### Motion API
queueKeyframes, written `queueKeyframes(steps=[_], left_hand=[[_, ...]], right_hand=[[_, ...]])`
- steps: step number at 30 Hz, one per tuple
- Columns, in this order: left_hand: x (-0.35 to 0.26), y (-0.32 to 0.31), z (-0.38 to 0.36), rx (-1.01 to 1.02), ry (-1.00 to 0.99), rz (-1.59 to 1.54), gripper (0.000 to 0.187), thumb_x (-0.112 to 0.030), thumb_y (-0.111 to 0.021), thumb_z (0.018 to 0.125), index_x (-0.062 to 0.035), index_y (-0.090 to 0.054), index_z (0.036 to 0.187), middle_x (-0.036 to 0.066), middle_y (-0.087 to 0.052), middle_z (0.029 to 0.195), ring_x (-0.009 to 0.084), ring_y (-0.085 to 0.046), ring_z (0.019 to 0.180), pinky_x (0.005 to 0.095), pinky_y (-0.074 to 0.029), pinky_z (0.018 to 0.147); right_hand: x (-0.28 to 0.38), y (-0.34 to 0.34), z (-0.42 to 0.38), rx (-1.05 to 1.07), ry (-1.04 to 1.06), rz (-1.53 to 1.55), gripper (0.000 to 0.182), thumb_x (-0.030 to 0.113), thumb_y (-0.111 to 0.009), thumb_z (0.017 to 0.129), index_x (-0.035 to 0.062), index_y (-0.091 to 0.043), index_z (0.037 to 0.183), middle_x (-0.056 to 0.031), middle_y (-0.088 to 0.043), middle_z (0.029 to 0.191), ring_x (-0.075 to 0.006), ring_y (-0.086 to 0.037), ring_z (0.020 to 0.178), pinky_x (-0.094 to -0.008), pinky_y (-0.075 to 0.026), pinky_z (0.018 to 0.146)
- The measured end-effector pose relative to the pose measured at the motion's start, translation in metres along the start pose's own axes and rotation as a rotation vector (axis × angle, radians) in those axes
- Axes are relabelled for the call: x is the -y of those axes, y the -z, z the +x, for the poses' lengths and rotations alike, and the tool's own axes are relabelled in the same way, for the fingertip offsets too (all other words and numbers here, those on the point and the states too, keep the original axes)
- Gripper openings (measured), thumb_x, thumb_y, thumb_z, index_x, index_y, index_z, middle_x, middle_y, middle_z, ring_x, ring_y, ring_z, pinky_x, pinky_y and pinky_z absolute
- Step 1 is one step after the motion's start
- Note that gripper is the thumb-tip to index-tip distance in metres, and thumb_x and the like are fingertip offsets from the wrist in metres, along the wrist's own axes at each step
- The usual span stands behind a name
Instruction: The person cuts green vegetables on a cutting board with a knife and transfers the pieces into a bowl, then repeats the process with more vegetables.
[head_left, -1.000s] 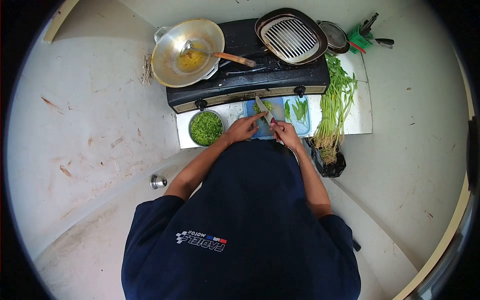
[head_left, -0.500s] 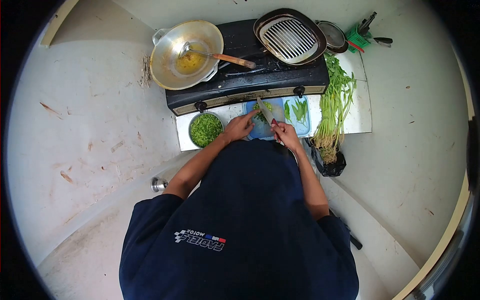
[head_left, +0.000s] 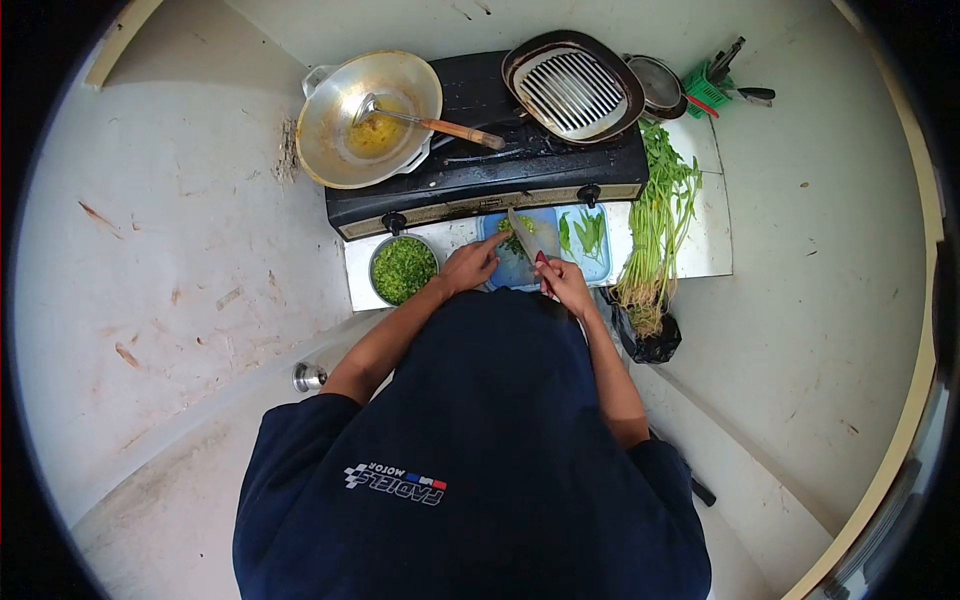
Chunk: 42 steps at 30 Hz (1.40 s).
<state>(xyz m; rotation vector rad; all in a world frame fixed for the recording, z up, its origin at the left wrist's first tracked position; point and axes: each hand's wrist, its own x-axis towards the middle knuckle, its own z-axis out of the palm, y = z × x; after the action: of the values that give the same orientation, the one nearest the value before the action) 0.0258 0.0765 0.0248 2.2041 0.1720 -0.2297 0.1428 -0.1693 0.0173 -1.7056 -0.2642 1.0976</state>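
Note:
In my right hand (head_left: 566,284) is a kitchen knife (head_left: 522,232), its red handle wrapped by my fingers and its blade slanting up and left over the blue cutting board (head_left: 545,240). Chopped greens (head_left: 513,240) lie under and beside the blade. My left hand (head_left: 470,264) comes in from the left, index finger stretched out with its tip right at the blade and the chopped greens, the other fingers loosely bent. A few whole green leaves (head_left: 590,235) rest on the board's right part. Left of my left hand stands a round bowl full of finely chopped greens (head_left: 404,270).
Behind the board is a black gas stove (head_left: 470,180) carrying a wok (head_left: 330,130) with a wooden-handled ladle (head_left: 460,132) and a grill pan (head_left: 515,75). Long-stemmed leafy greens (head_left: 650,220) hang over the counter's right side above a black plastic bag (head_left: 655,345). A green basket (head_left: 705,88) holds knives.
The whole view has shifted slightly, with the counter lower and a little to the left. Both hands keep nearly the same pose at the board, the knife still in my right hand.

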Motion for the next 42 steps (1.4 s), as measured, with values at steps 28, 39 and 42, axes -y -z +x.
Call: queueKeyframes(steps=[28, 39, 42], left_hand=[[0.006, -0.009, -0.004, -0.005, -0.058, -0.065, 0.066, -0.013, -0.065, 0.095, -0.0190, -0.044, 0.158, 0.016, -0.072, 0.087, 0.0366, -0.072, 0.081, 0.0470, -0.057, 0.077], [0.008, -0.011, -0.001, 0.006, -0.051, -0.061, 0.068, -0.013, -0.065, 0.095, -0.0187, -0.042, 0.159, 0.016, -0.073, 0.088, 0.0367, -0.072, 0.080, 0.0463, -0.057, 0.076], [0.013, -0.013, -0.002, 0.018, -0.053, -0.068, 0.065, -0.013, -0.065, 0.095, -0.0174, -0.045, 0.157, 0.016, -0.073, 0.089, 0.0362, -0.072, 0.080, 0.0467, -0.057, 0.076]], right_hand=[[-0.014, -0.008, 0.001, -0.001, -0.019, 0.152, 0.033, 0.032, -0.065, 0.107, 0.0010, -0.071, 0.097, -0.0029, -0.065, 0.064, -0.0091, -0.057, 0.053, -0.0243, -0.044, 0.051], [-0.013, -0.008, -0.001, -0.004, -0.026, 0.149, 0.032, 0.031, -0.065, 0.106, 0.0006, -0.071, 0.099, -0.0030, -0.065, 0.066, -0.0093, -0.058, 0.055, -0.0242, -0.045, 0.053], [-0.016, -0.007, 0.002, -0.007, -0.014, 0.166, 0.033, 0.032, -0.065, 0.106, 0.0006, -0.071, 0.099, -0.0032, -0.065, 0.066, -0.0097, -0.058, 0.055, -0.0246, -0.046, 0.054]])
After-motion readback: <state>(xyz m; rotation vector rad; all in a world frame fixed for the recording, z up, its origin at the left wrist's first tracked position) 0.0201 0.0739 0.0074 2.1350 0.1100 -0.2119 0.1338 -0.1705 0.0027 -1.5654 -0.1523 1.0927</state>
